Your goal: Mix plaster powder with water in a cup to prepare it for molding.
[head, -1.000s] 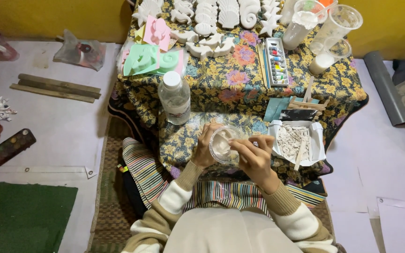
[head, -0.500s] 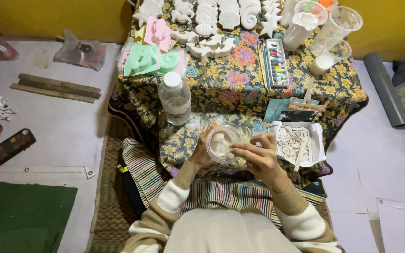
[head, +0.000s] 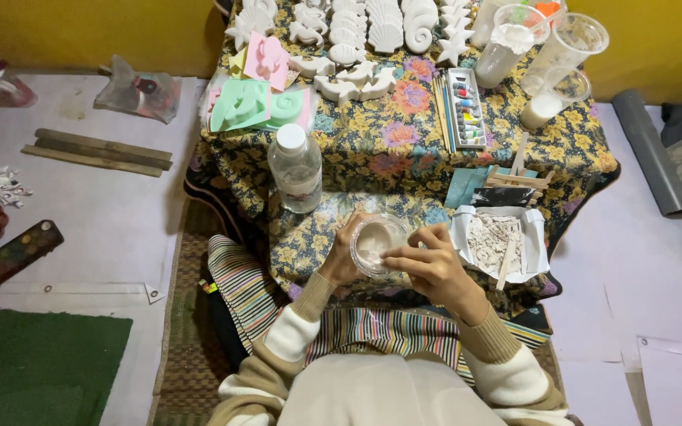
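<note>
Clear plastic cup with white mix, held over the lap.
Left hand wraps its grip around the cup; right hand pinches its rim. A water bottle stands near on the flowery bench.

Low cloth-covered table: white plaster sea-shape casts along the far edge; pink and green flat moulds at far left; clear plastic cups at far right; narrow paint set between casts and cups. Clear plastic bottle near left, behind the small clear cup, held between left hand and right hand. White paper tray of scraps just right of the hands.
</note>
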